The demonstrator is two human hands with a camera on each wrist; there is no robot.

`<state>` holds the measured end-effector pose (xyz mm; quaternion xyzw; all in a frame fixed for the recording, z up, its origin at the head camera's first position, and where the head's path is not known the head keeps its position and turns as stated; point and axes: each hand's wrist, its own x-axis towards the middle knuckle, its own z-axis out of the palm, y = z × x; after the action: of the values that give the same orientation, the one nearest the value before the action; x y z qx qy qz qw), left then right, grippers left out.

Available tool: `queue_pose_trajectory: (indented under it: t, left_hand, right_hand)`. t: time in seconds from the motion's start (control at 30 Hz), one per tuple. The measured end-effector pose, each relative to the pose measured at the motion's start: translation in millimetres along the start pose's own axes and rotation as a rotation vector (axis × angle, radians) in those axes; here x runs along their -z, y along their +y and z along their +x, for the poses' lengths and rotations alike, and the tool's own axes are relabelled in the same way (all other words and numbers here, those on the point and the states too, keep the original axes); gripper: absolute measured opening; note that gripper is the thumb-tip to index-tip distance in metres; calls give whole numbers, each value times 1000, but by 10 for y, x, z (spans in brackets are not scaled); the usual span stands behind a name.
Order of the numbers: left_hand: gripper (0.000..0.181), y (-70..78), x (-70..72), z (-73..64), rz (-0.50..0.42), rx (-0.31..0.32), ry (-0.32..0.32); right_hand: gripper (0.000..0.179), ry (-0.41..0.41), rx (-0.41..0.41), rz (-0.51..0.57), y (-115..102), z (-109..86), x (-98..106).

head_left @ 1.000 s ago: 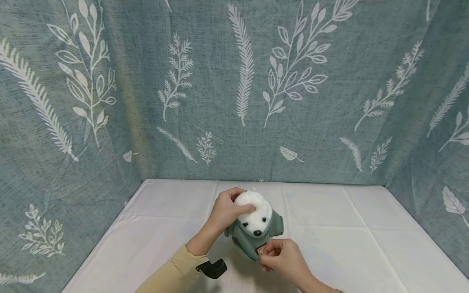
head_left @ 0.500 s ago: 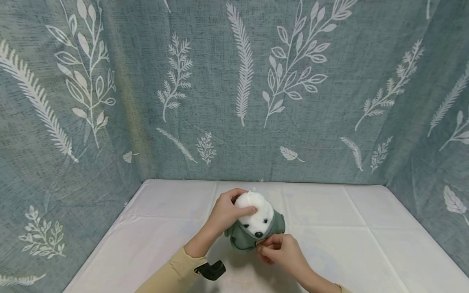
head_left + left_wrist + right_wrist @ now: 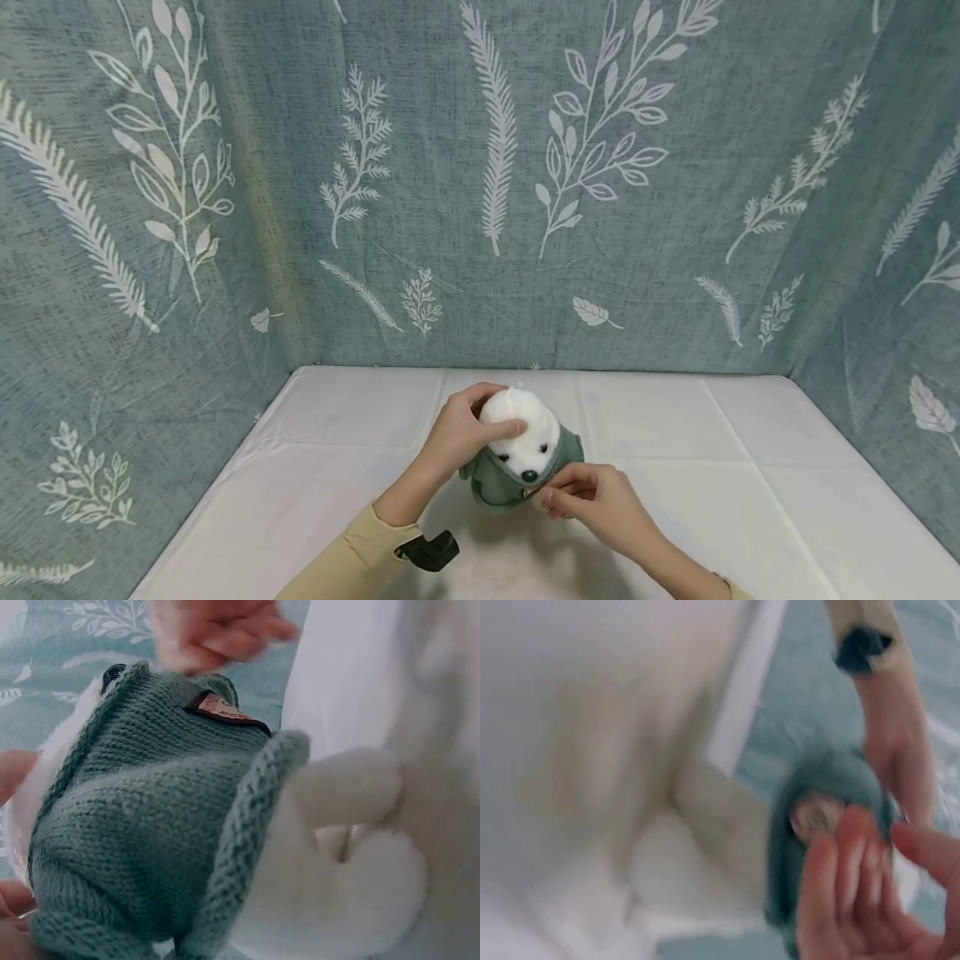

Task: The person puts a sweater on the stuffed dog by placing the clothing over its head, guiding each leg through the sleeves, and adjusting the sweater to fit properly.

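My left hand [image 3: 463,429] grips a white plush animal [image 3: 529,454] by the head, its thumb across the forehead. The toy has dark eyes, a black nose and a green knitted sweater [image 3: 142,802]. On the sweater's front is a small patch-like label [image 3: 225,709] with a dark edge. My right hand [image 3: 609,507] is beside that label; in the left wrist view it appears blurred and apart from the knit. The right wrist view shows its fingers [image 3: 855,877] loosely bent and the thumb away from them. White plush legs [image 3: 337,885] stick out below the hem.
A white cloth covers the table [image 3: 697,475]. Behind and at both sides hangs a grey-green curtain [image 3: 450,167] with white leaf prints. A black strap device [image 3: 431,550] sits on my left wrist, over a beige sleeve [image 3: 352,550].
My right hand first pinched the label area, then moved up and has now drawn slightly right, off the sweater. The sweater's front sits higher. My left hand keeps its grip on the toy's head.
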<state>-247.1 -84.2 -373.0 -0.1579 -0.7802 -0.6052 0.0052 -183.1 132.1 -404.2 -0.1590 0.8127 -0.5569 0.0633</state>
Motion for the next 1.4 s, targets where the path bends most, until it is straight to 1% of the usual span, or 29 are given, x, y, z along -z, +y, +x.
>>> queue_pose_trajectory:
  t: [0.07, 0.2, 0.27, 0.3, 0.37, 0.47, 0.53, 0.57, 0.67, 0.83, 1.0, 1.17, 1.3, 1.4]
  left_hand:
    - [46, 2, 8, -1, 2, -4, -8]
    - [48, 5, 25, 9, 9, -20, -16]
    - [48, 8, 31, 18, 11, -25, -23]
    - [48, 11, 33, 22, 16, -27, -27]
    - [49, 18, 34, 26, 20, -25, -36]
    - [49, 7, 32, 42, 26, -19, -49]
    - [49, 0, 30, 55, 29, -20, -55]
    - [49, -3, 30, 62, 28, -19, -61]
    - [50, -6, 33, 83, 30, -28, -76]
    - [49, -6, 51, 115, 37, -35, -97]
    - [46, 0, 57, 129, 55, -41, -88]
    - [45, 1, 45, 142, 59, -32, -74]
    - [45, 3, 41, 146, 51, -11, -66]
    - [44, -7, 38, 153, 38, -8, -64]
  right_hand:
    - [25, 60, 47, -21, -38, 25, 102]
    - [21, 240, 141, -83, -74, 141, 298]
    - [25, 269, 164, -78, -52, 220, 377]
    - [28, 259, 160, -73, -31, 257, 410]
    - [35, 194, 137, -63, 24, 326, 457]
    - [42, 82, 70, -54, 110, 398, 480]
    - [44, 33, 31, -40, 145, 419, 477]
    - [44, 22, 14, -28, 157, 423, 474]
    - [45, 20, -18, -2, 166, 421, 469]
    - [42, 44, -5, -12, 189, 443, 460]
    - [36, 75, 6, -35, 192, 449, 456]
    - [32, 76, -3, -42, 205, 444, 470]
    - [30, 73, -23, -54, 232, 442, 483]
    - [28, 76, -53, -69, 268, 448, 489]
